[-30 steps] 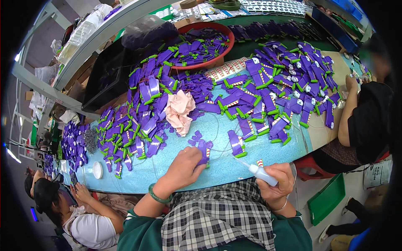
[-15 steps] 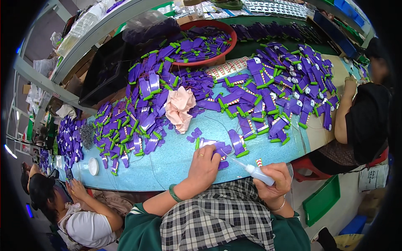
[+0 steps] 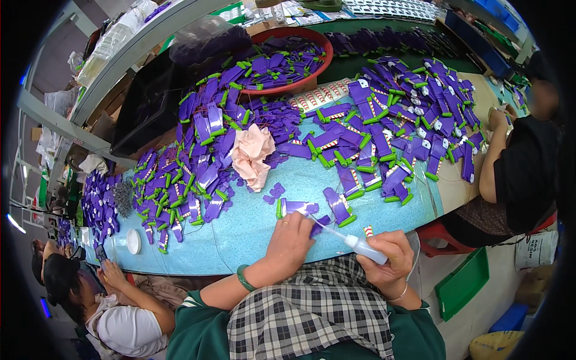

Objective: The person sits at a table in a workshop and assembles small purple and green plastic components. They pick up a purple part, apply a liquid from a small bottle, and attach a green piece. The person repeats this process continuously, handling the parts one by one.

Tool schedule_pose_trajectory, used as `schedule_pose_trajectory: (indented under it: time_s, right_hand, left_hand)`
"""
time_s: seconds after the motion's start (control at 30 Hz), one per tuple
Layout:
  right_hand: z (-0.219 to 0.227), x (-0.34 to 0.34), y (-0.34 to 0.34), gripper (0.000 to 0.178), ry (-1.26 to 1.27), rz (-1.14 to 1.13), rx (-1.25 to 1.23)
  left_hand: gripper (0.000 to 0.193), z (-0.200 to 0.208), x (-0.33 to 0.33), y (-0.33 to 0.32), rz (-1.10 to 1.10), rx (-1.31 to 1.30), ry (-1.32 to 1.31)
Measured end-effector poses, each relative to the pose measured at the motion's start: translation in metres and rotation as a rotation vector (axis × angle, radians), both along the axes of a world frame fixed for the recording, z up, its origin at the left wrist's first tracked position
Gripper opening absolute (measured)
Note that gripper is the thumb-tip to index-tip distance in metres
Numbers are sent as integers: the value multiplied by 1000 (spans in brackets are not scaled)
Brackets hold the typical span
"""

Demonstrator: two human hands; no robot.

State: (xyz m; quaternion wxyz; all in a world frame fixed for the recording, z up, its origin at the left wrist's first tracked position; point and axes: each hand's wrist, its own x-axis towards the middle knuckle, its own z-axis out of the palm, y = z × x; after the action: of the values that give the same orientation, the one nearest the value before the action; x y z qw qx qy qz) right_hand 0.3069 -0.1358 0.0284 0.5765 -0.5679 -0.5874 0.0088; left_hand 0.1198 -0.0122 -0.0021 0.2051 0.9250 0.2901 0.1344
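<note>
My left hand point(image 3: 291, 241), a green bangle at its wrist, rests on the near edge of the table. Its bent fingers are closed at the lower edge of a flat purple plastic piece with a green end point(image 3: 297, 207); the fingertips are partly hidden. In my right hand point(image 3: 389, 261) is a small translucent squeeze bottle point(image 3: 367, 248), tilted, its thin nozzle pointing left toward my left fingers. A small red-and-white striped sticker point(image 3: 368, 231) shows beside my right fingers. Dark purple bits point(image 3: 320, 224) lie by the nozzle tip. Another purple-and-green piece point(image 3: 337, 205) lies to the right.
Heaps of purple-and-green pieces point(image 3: 414, 114) cover the table point(image 3: 264, 235). Behind stand a red basin point(image 3: 327, 57) full of them and a sheet of striped stickers point(image 3: 324, 96). Crumpled pink paper point(image 3: 252, 157) and a white lid point(image 3: 134, 241) lie left. Co-workers point(image 3: 129, 318) sit on both sides.
My left fingers have drawn back slightly toward me, so more of the purple piece shows. The bottle stays in my right hand, its nozzle near the same place. The whole view has shifted slightly.
</note>
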Motion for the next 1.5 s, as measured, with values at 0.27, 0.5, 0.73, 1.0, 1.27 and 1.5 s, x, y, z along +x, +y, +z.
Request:
schedule_pose_trajectory:
  time_s: [0.27, 0.5, 0.73, 1.0, 1.27, 1.5]
  right_hand:
    - [-6, 2, 0, 36, 8, 22, -8]
    - [3, -4, 7, 40, -13, 64, 22]
    - [3, -10, 12, 40, -21, 100, -2]
    - [4, -23, 25, 40, -60, 138, -19]
    - [4, -35, 36, 40, -44, 140, -42]
    - [6, -44, 53, 39, 90, 251, -25]
  left_hand:
    - [30, 25, -29, 37, -88, -82, 102]
    - [30, 22, -30, 66, -236, 9, 66]
    - [41, 5, -36, 49, 64, -125, -30]
    - [33, 8, -51, 28, 285, -478, -142]
    - [57, 17, -44, 24, 44, -1551, -695]
    - [53, 8, -50, 24, -73, -1597, -555]
